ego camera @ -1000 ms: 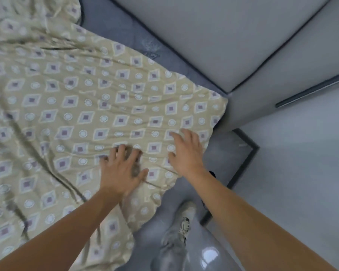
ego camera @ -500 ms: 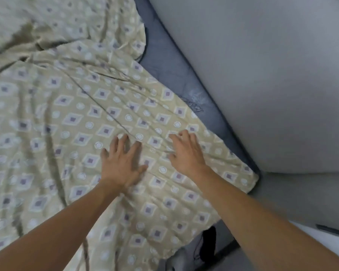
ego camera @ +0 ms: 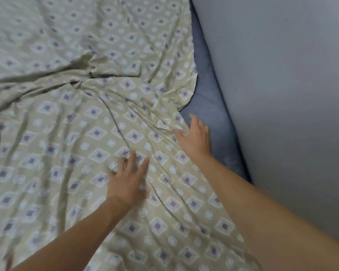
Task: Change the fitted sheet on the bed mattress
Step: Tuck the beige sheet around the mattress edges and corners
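A beige sheet (ego camera: 76,133) printed with purple diamonds and white circles lies wrinkled over the bed. A strip of blue mattress (ego camera: 209,106) shows bare along its right edge. My left hand (ego camera: 128,178) lies flat on the sheet, fingers spread and straight. Further up, my right hand (ego camera: 194,136) presses flat at the sheet's right edge, its fingers reaching onto the blue mattress. Neither hand holds any fabric.
A grey padded headboard or wall panel (ego camera: 282,85) runs along the right side of the mattress. Deep folds (ego camera: 82,73) gather in the sheet at the upper middle.
Both hands have slid forward and to the right across the sheet. My view has swung up the bed, so the floor and the sheet's lower corner are out of sight.
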Demonstrator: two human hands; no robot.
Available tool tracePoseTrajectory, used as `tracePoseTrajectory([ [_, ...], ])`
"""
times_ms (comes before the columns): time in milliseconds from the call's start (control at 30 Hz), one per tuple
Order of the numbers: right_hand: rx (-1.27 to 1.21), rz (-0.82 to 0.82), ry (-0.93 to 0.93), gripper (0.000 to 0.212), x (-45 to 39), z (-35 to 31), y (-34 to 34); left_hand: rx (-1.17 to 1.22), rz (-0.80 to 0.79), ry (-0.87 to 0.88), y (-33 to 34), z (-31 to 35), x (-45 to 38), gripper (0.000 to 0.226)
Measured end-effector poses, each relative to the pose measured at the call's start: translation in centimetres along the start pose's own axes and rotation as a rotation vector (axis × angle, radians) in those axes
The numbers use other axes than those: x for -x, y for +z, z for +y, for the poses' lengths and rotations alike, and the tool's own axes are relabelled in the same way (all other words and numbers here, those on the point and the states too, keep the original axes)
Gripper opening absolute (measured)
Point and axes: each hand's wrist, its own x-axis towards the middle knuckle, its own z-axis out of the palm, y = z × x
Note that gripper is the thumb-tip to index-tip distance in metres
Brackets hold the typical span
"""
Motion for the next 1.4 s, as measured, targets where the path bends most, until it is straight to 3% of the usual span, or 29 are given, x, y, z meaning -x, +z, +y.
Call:
tracePoseTrajectory([
  [133,-0.386,-0.209,-0.012,0.031,-2.3,-1.1,-1.8,0.069,0.057,-0.033,-1.8,1.0,-1.2,0.091],
  [267,-0.079,-0.173,-0.032,0.034,-2.7,2.6,-3.8,0.418,0.204,-0.172,-4.7,3.5,-3.7,0.049],
  [333,0.048,-0.134,0.014,0.025,-2.5,4.6,-4.6,0.502,0.287,-0.167,-6.3,5.0,-5.3,0.05],
  [400,0.002,-0.152,0.011,0.018,-2.3,5.6,-5.0,0.538,0.328,-0.131,-7.8,6.9,-7.0,0.054],
  [500,-0.144,-0.417,0.042,0.011,-2.4,5.1,-5.7,0.54,0.288,-0.138,-9.0,8.8,-9.0,0.067],
  [567,-0.146,-0.716,0.107,0.026,-2.6,4.4,-6.4,0.418,0.215,-0.153,-8.8,9.0,-9.9,0.075],
  [633,-0.131,-0.885,0.17,0.039,-3.5,4.2,-6.8,0.284,0.208,-0.144,-8.1,8.5,-10.3,0.061],
  [700,-0.196,-0.805,0.158,0.048,-4.6,3.9,-6.8,0.248,0.271,-0.095,-7.1,7.8,-10.4,0.038],
  [767,-0.41,-0.571,0.229,0.056,-5.7,3.3,-6.2,0.286,0.292,-0.067,-6.4,7.4,-10.5,0.024],
  [867,-0.717,-0.4,0.423,0.092,-6.8,1.1,-4.9,0.307,0.257,-0.092,-6.2,7.3,-10.8,0.024],
  [933,-0.781,-0.352,0.478,0.08,-7.6,0.0,-4.4,0.343,0.229,-0.094,-6.5,7.2,-10.8,0.023],
  [1033,-0.755,-0.308,0.504,0.027,-8.4,-1.0,-4.9,0.404,0.22,-0.032,-7.2,7.4,-9.7,0.01],
  [1167,-0.62,-0.3,0.47,0.011,-9.4,-0.8,-6.0,0.485,0.286,0.126,-7.7,8.3,-8.7,0.007],
  [1200,-0.647,-0.301,0.466,0.009,-9.7,-0.7,-6.2,0.492,0.318,0.168,-7.8,8.5,-8.8,0.006],
  [1300,-0.742,-0.341,0.439,0.028,-10.5,-0.8,-7.1,0.43,0.452,0.274,-8.0,9.3,-9.2,0.01],
  [1400,-0.696,-0.441,0.424,0.032,-11.7,-0.7,-7.6,0.373,0.533,0.268,-8.1,9.5,-9.4,0.011],
])
